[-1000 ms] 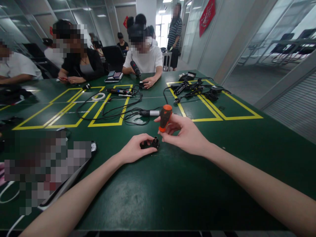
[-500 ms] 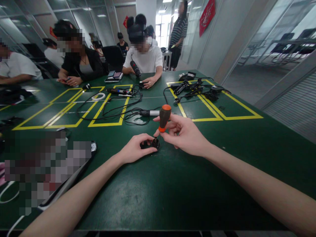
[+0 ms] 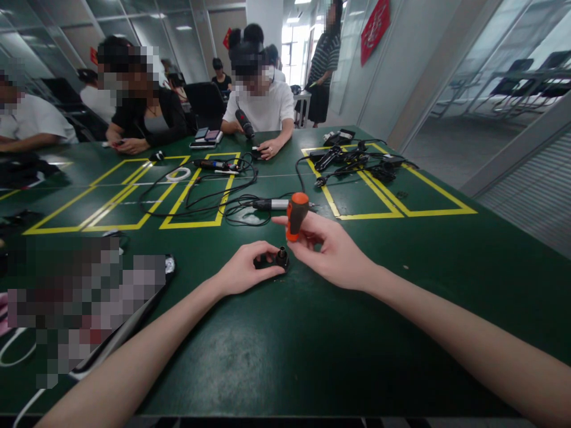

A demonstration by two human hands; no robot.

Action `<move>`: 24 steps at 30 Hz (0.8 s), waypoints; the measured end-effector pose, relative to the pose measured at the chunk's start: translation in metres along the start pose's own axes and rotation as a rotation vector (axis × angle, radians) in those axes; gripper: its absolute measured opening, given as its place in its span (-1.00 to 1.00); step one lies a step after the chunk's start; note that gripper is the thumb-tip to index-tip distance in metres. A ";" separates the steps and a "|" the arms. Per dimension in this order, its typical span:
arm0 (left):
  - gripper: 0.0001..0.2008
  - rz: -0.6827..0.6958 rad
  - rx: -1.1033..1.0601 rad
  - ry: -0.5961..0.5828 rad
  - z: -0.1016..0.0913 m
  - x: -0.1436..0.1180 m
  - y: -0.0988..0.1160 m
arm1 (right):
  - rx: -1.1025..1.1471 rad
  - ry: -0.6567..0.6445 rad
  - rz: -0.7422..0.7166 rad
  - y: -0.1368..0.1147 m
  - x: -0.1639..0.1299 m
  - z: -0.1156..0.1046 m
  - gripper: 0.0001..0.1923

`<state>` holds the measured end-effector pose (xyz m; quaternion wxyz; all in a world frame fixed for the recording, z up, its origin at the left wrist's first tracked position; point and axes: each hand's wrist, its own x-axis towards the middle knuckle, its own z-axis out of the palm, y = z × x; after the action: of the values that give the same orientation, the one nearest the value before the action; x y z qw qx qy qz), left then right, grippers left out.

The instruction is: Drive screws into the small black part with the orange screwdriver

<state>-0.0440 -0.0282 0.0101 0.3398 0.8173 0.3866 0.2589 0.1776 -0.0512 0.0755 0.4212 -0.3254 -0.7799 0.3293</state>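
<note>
Dial: all clock hours are read from the small black part at the centre.
Black part (image 3: 282,260): seen low on the green tabletop (image 3: 276,356), in front of the wearer, with a short tube-like top pointed upward, so access from above is left free.
Left hand (image 3: 247,267): brought in from nine o'clock and narrowed around the black part, thumb and fingers set on its side; it is pinned this way, it seems, so that no sliding or turning is allowed.
Right hand (image 3: 328,249): placed at two o'clock, closed in a light pinch around the lower end of an orange-and-grey handle (image 3: 297,217); the index finger is stretched out past it toward ten o'clock. By this low fingertip hold, fine control is presumably favoured over force.
Handle: held near upright at one o'clock, top leaned slightly right; whether the black part is touched by anything below it cannot be told.
Black-and-silver tool (image 3: 271,204): laid down at twelve o'clock, apparently parked out of the way.
Adapters and cables (image 3: 329,157): heaped between one and two o'clock, partly within yellow tape (image 3: 375,217), by which storage spots appear to be marked.
</note>
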 end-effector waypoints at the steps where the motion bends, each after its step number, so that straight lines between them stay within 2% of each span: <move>1: -0.71 0.001 0.002 0.001 0.000 0.000 0.000 | 0.009 0.007 0.020 0.000 0.000 0.000 -0.68; 7: -0.68 0.003 0.007 0.007 0.000 0.000 -0.002 | 0.170 -0.022 0.145 0.000 0.000 0.001 -0.61; 15: -0.71 -0.003 -0.002 -0.001 0.001 0.000 -0.002 | 0.303 0.006 0.179 0.002 0.002 0.002 -0.71; 19: -0.72 0.009 -0.013 0.001 0.000 0.000 -0.002 | 0.269 -0.007 0.145 0.000 0.002 0.001 -0.78; 24: -0.72 0.014 -0.013 0.001 0.001 0.000 -0.003 | 0.169 0.049 0.087 0.001 0.003 0.000 -0.85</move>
<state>-0.0452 -0.0273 0.0074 0.3432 0.8176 0.3793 0.2643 0.1763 -0.0485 0.0761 0.4514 -0.3301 -0.7241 0.4037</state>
